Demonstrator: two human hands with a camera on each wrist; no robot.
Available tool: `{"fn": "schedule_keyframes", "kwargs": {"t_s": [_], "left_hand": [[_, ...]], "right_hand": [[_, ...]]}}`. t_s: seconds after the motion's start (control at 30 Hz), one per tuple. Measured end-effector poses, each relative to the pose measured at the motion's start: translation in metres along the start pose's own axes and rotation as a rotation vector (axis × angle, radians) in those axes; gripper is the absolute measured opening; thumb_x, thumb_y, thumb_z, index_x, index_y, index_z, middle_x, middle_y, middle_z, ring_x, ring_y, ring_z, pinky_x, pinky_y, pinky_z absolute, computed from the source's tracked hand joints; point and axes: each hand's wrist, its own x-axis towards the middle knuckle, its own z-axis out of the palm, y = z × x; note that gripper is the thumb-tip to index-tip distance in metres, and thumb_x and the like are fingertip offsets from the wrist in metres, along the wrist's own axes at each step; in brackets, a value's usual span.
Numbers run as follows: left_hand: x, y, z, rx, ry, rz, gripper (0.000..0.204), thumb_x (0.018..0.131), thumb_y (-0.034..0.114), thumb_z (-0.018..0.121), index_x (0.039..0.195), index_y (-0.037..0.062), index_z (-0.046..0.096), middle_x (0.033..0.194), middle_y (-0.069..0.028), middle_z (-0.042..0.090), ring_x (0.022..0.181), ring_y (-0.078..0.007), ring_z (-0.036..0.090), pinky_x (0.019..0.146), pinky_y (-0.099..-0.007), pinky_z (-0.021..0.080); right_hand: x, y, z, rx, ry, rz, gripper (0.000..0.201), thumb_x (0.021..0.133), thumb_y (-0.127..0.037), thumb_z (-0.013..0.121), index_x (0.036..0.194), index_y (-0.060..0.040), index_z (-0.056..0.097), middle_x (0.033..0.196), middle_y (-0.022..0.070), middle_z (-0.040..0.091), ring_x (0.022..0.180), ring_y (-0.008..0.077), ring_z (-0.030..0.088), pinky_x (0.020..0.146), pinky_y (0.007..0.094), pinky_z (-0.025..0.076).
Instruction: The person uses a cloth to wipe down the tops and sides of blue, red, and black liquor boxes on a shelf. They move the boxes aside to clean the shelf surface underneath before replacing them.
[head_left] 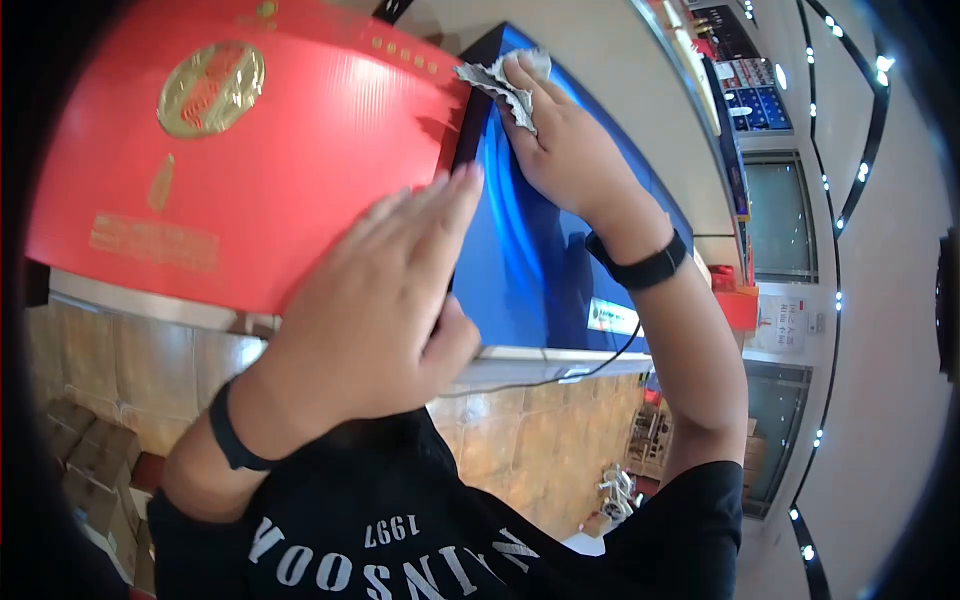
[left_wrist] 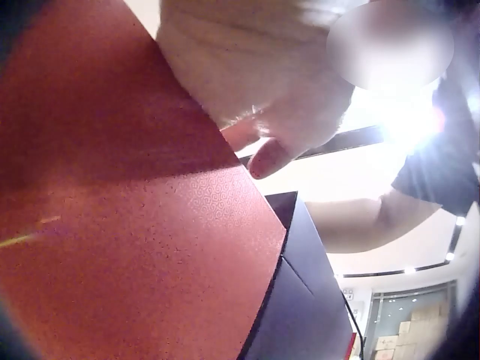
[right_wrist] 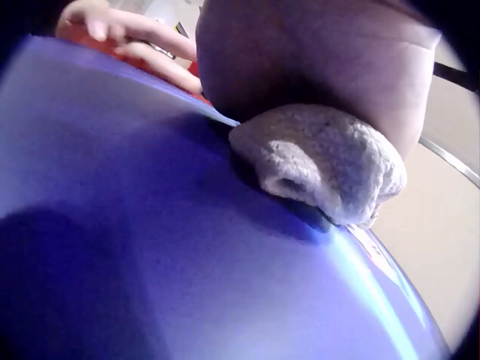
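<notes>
A bunched grey-white cloth [head_left: 515,90] lies under my right hand [head_left: 570,145] at the far end of a glossy blue box [head_left: 520,250]. The fingers hold it against the box top near the edge; in the right wrist view the crumpled cloth [right_wrist: 322,161] bulges out beneath the palm. My left hand [head_left: 375,290], fingers straight and close together, lies along the edge of a large red box [head_left: 300,180] with a gold emblem, beside the blue box. In the left wrist view the left hand [left_wrist: 262,82] overlaps the red box's edge [left_wrist: 225,157], its thumb apart from the fingers.
Both boxes stand on a pale counter [head_left: 620,60]. A dark cable [head_left: 540,383] hangs past the blue box's near side, by a small label [head_left: 612,317]. Brown cartons [head_left: 100,460] stand on the tiled floor at left. Shelves with blue boxes [head_left: 755,108] are at the back.
</notes>
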Motion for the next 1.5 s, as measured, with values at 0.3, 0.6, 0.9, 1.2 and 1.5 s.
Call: {"fn": "schedule_keyframes", "kwargs": {"t_s": [0.3, 0.6, 0.9, 1.2, 1.5], "left_hand": [[-0.013, -0.033, -0.001, -0.249, 0.072, -0.062, 0.074, 0.091, -0.014, 0.037, 0.164, -0.006, 0.045, 0.169, -0.0233, 0.051, 0.162, -0.0342, 0.044, 0.136, -0.0449, 0.029], [0.007, -0.021, -0.025, 0.075, -0.314, 0.15, 0.057, 0.105, 0.013, 0.049, 0.159, -0.0053, 0.055, 0.171, -0.0284, 0.047, 0.162, -0.042, 0.043, 0.134, -0.0522, 0.032], [0.005, -0.006, -0.025, 0.092, -0.392, 0.076, 0.07, 0.09, 0.013, 0.075, 0.157, 0.0018, 0.059, 0.171, -0.023, 0.05, 0.162, -0.0458, 0.042, 0.13, -0.0547, 0.039], [0.005, -0.002, -0.021, 0.016, -0.346, 0.052, 0.083, 0.081, 0.015, 0.088, 0.157, 0.0007, 0.058, 0.17, -0.0223, 0.05, 0.159, -0.0438, 0.046, 0.127, -0.0537, 0.044], [0.003, -0.007, -0.019, -0.046, -0.316, 0.037, 0.101, 0.078, 0.02, 0.094, 0.165, 0.0002, 0.046, 0.174, -0.0214, 0.043, 0.16, -0.0411, 0.044, 0.129, -0.0508, 0.041]], "right_hand": [[-0.109, -0.127, -0.019, 0.258, -0.084, 0.019, 0.095, 0.076, -0.005, 0.079, 0.164, 0.0062, 0.044, 0.166, 0.0352, 0.046, 0.154, 0.0543, 0.046, 0.128, 0.0589, 0.038], [-0.189, -0.118, -0.015, 0.289, 0.021, 0.333, 0.087, 0.083, -0.002, 0.071, 0.167, 0.0007, 0.047, 0.172, 0.0291, 0.044, 0.16, 0.0463, 0.043, 0.132, 0.0544, 0.034], [-0.298, -0.007, -0.02, 0.172, 0.013, 0.896, 0.051, 0.116, -0.012, 0.05, 0.163, 0.0049, 0.046, 0.167, 0.0311, 0.05, 0.159, 0.0459, 0.045, 0.132, 0.0463, 0.035], [-0.221, 0.043, -0.031, 0.136, -0.259, 0.866, 0.065, 0.121, -0.032, 0.047, 0.171, 0.0052, 0.029, 0.177, 0.0321, 0.03, 0.166, 0.0453, 0.03, 0.134, 0.0426, 0.029], [-0.047, 0.087, 0.0, -0.288, -0.284, -0.141, 0.057, 0.12, -0.034, 0.046, 0.167, -0.0014, 0.043, 0.174, 0.04, 0.03, 0.163, 0.0592, 0.025, 0.137, 0.0509, 0.025]]}}
